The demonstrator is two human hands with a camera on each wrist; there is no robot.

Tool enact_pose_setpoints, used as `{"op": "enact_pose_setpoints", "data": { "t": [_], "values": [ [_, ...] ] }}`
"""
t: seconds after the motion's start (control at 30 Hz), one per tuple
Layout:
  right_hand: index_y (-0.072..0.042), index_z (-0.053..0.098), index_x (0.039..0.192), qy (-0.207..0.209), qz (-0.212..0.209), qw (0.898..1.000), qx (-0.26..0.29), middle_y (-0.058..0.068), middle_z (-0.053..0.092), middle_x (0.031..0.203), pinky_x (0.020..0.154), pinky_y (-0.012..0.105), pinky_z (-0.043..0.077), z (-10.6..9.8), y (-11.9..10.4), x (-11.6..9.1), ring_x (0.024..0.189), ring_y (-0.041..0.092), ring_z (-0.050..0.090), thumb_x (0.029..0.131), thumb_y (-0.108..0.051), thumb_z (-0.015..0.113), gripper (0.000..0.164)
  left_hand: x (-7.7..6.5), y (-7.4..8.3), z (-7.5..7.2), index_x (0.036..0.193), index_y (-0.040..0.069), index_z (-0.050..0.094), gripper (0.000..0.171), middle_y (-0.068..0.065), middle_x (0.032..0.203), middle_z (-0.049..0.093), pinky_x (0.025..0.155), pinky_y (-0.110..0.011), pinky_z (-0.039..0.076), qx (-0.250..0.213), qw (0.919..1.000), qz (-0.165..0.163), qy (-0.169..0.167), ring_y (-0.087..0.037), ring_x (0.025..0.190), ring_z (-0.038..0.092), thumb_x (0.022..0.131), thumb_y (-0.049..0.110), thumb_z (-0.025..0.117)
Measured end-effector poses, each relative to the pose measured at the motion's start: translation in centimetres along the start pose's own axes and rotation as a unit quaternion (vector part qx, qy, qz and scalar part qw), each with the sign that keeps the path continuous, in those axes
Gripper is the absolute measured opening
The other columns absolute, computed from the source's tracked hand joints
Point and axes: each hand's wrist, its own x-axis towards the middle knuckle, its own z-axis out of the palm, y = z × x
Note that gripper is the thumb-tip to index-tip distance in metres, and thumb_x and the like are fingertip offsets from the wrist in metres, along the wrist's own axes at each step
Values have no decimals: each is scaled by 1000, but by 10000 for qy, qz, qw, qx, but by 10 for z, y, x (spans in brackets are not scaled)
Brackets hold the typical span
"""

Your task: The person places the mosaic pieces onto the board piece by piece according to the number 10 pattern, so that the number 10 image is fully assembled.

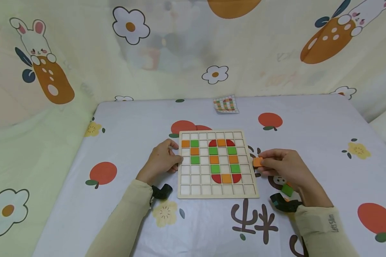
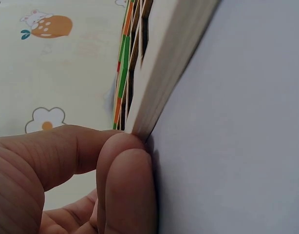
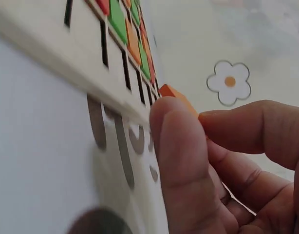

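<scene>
A wooden grid board [image 1: 186, 192] lies flat on the table, some of its cells filled with orange, green and red tiles. My left hand [image 1: 162, 157] grips the board's left edge; in the left wrist view the thumb [image 2: 130, 190] and forefinger meet at the frame. Just off the board's right side, my right hand [image 1: 284, 166] pinches an orange square tile [image 1: 257, 162] between thumb and forefinger. That tile [image 3: 177, 96] shows only partly behind the thumb in the right wrist view. Beneath the right wrist lie a green tile [image 1: 287, 190] and other pieces, partly hidden.
A small printed card [image 1: 226, 104] with a coloured grid pattern lies at the table's back edge. The tablecloth [image 1: 132, 125] carries printed fruit, flowers and characters. A patterned curtain [image 1: 173, 71] hangs behind the table. Dark wrist devices [image 1: 162, 192] sit by both cuffs.
</scene>
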Motion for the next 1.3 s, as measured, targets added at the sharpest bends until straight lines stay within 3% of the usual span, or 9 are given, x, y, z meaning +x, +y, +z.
{"op": "enact_pose_setpoints", "data": {
  "t": [0.43, 1.3],
  "values": [
    [11, 61, 129, -478, 99, 9967, 647, 11, 76, 97, 74, 31, 65, 32, -14, 13, 78, 20, 77, 101, -12, 67, 36, 2, -2, 0, 121, 7, 56, 36, -11, 83, 62, 56, -27, 60, 71, 10000, 58, -4, -17, 56, 66, 91, 10, 76],
    [12, 66, 119, -1096, -83, 9884, 1046, 11, 75, 94, 71, 30, 65, 85, -33, 32, 75, 18, 76, 97, -4, 68, 27, 0, -2, -1, 121, 6, 56, 36, -11, 83, 60, 56, -27, 60, 17, 9999, 119, -5, -17, 57, 66, 90, 8, 75]
  ]
}}
